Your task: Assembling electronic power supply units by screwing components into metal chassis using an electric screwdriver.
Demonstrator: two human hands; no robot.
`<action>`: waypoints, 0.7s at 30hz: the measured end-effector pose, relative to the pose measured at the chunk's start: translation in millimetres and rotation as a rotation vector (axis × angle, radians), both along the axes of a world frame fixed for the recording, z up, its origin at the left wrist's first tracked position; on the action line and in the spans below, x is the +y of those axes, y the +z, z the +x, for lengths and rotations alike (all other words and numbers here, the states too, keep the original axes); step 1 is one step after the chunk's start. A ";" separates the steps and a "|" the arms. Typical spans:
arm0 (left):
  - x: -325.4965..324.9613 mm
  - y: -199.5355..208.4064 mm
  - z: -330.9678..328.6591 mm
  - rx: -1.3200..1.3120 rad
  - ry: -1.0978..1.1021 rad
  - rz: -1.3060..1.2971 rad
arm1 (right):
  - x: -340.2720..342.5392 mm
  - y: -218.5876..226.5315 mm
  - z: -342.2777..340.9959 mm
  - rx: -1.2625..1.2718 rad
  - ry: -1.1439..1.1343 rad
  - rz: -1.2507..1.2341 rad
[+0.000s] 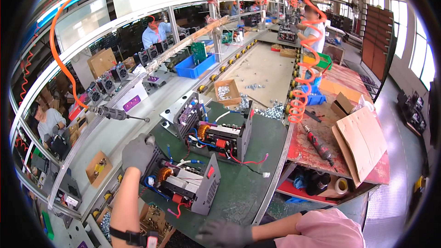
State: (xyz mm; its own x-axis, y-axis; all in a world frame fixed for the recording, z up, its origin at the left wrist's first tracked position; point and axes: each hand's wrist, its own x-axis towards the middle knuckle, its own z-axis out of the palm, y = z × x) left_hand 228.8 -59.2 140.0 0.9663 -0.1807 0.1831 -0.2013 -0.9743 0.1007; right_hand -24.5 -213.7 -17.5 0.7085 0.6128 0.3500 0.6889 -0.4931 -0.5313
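Two open electrical units with bare innards sit on the green work surface [239, 193]. My left hand [138, 152], in a grey glove, is closed over the upper edge of the black panel on the nearer unit [183, 181]. That unit shows a copper coil, pale heat sinks, blue and red wires and a grey vented end plate. Just beyond it stands the farther unit [216, 131], whose red and black leads trail to the right. My right hand [225, 233], also gloved, is low over the near edge, apart from both units; motion smears its fingers.
A pneumatic screwdriver [117, 114] hangs at the left on an orange hose. Small cardboard boxes [98, 169] and a blue bin [195, 66] stand about. Loose screws [273, 110] lie beyond the units. A red driver [318, 144] rests on the right-hand bench. Other people work farther off.
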 end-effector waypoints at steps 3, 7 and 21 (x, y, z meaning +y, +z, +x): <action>-8.6 8.1 7.5 0.054 0.060 -0.016 | 11.8 18.3 -10.6 -0.193 0.126 -0.215; 10.0 -1.8 20.6 -0.035 -0.065 -0.205 | 3.9 5.0 7.5 -0.047 0.165 -0.340; 190.1 79.4 22.3 -0.156 0.652 -0.416 | -187.6 -11.9 66.6 -0.241 -0.789 -0.443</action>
